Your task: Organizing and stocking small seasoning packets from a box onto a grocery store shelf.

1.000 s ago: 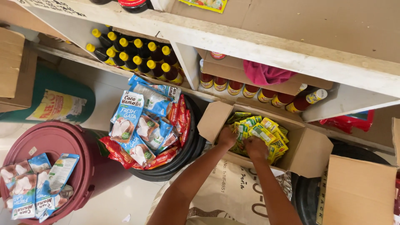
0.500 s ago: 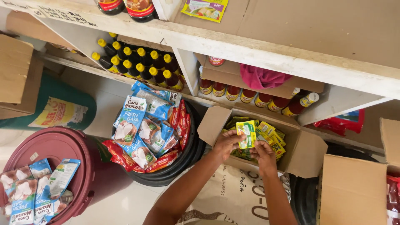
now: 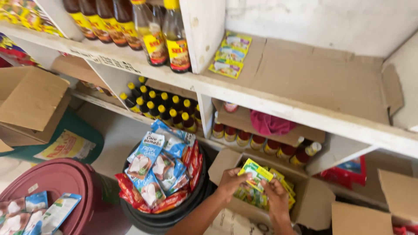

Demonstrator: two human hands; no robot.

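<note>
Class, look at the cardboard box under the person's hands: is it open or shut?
Open. The cardboard box has its flaps folded outward, showing yellow-green sachets that both hands lift from inside.

The open carton [image 3: 315, 202] sits on the floor at five o'clock, under the lower shelf [image 3: 331, 152]. Both hands, left hand [image 3: 230, 180] and right hand [image 3: 276, 198], hold a stack of sachets [image 3: 256, 173] above it. At nine o'clock of the carton stands a tub [image 3: 174, 215] heaped with pouches [image 3: 156, 167]. At twelve o'clock, sachets [image 3: 230, 54] lie on the upper shelf [image 3: 278, 98].
</note>
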